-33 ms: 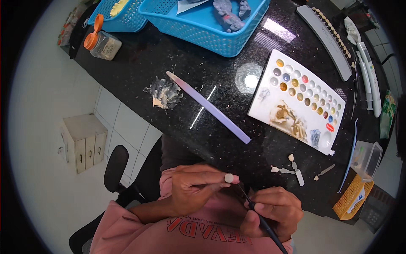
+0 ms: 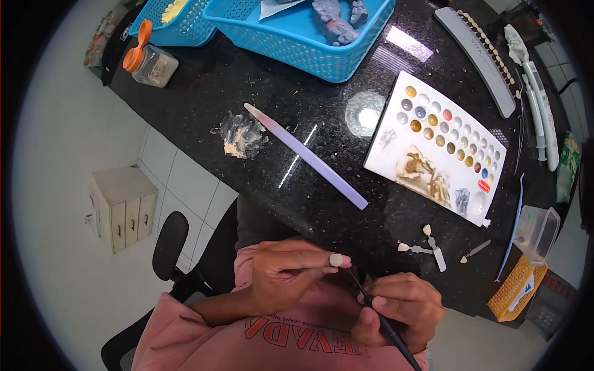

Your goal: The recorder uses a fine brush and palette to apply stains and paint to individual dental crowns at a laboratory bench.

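My left hand (image 2: 281, 279) is closed in a pinch on a small piece with a round, whitish end (image 2: 336, 260); a pink bit shows beside it. What the rest of the piece is, my fingers hide. In my right hand (image 2: 407, 304) is a slim, black-handled brush (image 2: 391, 334), gripped like a pen. Its thin tip points up and left, close to the pink bit; whether they touch I cannot tell. Both hands are held in front of my chest, just off the table's near edge.
On the black speckled table (image 2: 322, 229) lie a white paint palette (image 2: 387, 157), a purple file (image 2: 309, 157), tooth shade tabs (image 2: 436, 253) and a grey shade guide (image 2: 473, 59). Blue baskets (image 2: 291, 46), an orange-capped jar (image 2: 158, 68), a blue instrument (image 2: 512, 226) and a yellow basket (image 2: 508, 300) stand around.
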Demonstrator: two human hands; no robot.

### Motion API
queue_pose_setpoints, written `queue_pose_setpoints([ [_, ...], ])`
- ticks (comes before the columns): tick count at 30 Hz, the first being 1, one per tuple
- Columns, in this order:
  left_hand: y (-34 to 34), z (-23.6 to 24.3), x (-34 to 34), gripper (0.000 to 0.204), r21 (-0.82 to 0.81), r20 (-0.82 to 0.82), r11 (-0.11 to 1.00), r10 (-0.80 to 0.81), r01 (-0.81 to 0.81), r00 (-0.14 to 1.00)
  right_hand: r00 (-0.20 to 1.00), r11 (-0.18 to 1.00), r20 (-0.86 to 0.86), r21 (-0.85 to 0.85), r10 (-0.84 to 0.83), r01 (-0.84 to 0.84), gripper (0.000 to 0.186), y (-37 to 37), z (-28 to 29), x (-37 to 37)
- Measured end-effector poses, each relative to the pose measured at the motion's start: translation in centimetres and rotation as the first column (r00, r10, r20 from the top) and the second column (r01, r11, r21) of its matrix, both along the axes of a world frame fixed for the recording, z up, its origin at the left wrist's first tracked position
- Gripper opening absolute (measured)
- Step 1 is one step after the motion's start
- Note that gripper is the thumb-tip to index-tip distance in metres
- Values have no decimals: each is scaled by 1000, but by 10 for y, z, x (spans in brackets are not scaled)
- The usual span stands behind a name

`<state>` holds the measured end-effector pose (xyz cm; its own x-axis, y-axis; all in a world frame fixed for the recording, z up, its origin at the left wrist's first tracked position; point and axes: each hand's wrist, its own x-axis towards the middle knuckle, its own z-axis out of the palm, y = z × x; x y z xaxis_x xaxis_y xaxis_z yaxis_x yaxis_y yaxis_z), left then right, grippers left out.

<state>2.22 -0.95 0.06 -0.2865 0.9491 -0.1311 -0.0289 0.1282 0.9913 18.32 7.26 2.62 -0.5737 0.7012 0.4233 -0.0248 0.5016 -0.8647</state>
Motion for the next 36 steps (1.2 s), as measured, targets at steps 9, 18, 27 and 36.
queue_pose_setpoints([
  [9, -1, -1, 0, 15, -3, -7, 1000, 9, -9, 1000, 995, 1000, 102, 22, 3, -5, 29, 0, 4, -2],
  [18, -1, 1, -1, 16, -20, -47, 1000, -16, 15, 999, 989, 999, 144, -2, -36, 37, 25, -3, 7, -4],
  [27, 0, 1, -1, 19, -28, -40, 1000, -8, 7, 999, 987, 1000, 156, -7, -22, 24, 25, -1, 6, -4],
  [36, 0, 0, -2, 19, -8, -41, 1000, -17, 17, 999, 987, 999, 149, 13, -53, 52, 25, -2, 6, -6],
])
